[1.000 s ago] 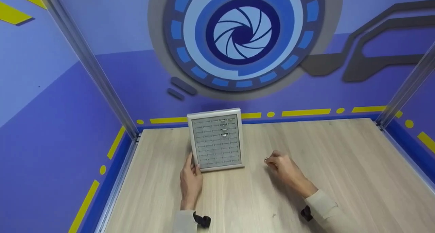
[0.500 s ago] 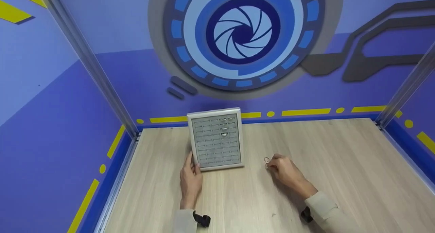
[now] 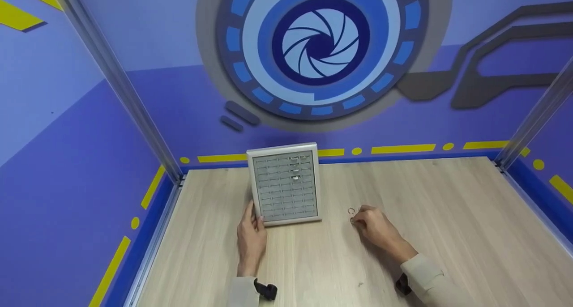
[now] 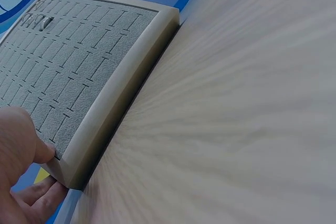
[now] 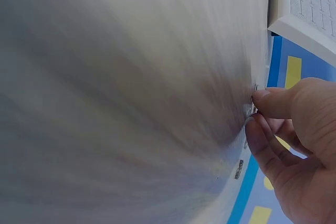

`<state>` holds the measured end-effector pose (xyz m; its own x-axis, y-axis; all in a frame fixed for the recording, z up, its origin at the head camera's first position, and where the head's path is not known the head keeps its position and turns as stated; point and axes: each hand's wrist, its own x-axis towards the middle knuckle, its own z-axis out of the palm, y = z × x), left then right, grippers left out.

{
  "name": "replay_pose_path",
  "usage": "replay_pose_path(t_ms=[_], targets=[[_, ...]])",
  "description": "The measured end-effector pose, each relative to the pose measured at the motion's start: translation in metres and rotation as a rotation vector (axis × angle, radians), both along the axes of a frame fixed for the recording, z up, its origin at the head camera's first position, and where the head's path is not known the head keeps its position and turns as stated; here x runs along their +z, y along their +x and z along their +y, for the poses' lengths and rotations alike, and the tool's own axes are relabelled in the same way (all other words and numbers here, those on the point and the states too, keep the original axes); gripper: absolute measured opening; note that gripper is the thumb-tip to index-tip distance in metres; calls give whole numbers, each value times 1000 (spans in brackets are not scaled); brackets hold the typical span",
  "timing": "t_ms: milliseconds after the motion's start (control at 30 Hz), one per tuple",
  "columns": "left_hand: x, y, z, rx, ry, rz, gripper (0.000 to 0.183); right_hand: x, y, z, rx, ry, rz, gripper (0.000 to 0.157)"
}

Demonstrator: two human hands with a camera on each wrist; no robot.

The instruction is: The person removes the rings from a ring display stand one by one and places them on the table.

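A ring display board (image 3: 286, 199) with a pale frame and grey slotted padding leans upright near the back of the table. Several silvery rings (image 3: 295, 177) sit in its upper right slots. My left hand (image 3: 252, 242) grips the board's lower left corner, thumb (image 4: 46, 152) on the front and fingers behind. To the right of the board, my right hand (image 3: 378, 228) pinches a small ring (image 5: 250, 113) at the table surface between thumb and fingertips, which partly cover it. A second ring (image 3: 351, 211) lies on the wood just beyond those fingertips.
The light wooden table (image 3: 429, 199) ends at a blue and purple printed back wall (image 3: 179, 114). Metal profiles (image 3: 116, 83) stand at the corners. In the right wrist view, a small patterned metallic piece (image 5: 239, 169) lies beyond the right hand.
My right hand has shifted slightly toward me, and a ring now shows on the table beyond its fingertips. My left hand and the board have stayed in place.
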<state>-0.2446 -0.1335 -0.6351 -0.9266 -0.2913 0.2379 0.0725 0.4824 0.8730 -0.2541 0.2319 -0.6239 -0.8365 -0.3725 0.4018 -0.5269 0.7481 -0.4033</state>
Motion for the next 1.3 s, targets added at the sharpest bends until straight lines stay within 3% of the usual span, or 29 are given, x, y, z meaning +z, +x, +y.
replay_pose_path(t_ms=[833,1133,1300], targets=[[-3,-2,-2,-2,4,-2,64,2,-1,-1,-13,12,-24,11],[-2,-1,-1,-1,-6,15,63,13,-9,-4,3,-7,21,13],[-2,-2,0,-13,8,34,63,25,-13,-10,-20,-32,-12,11]])
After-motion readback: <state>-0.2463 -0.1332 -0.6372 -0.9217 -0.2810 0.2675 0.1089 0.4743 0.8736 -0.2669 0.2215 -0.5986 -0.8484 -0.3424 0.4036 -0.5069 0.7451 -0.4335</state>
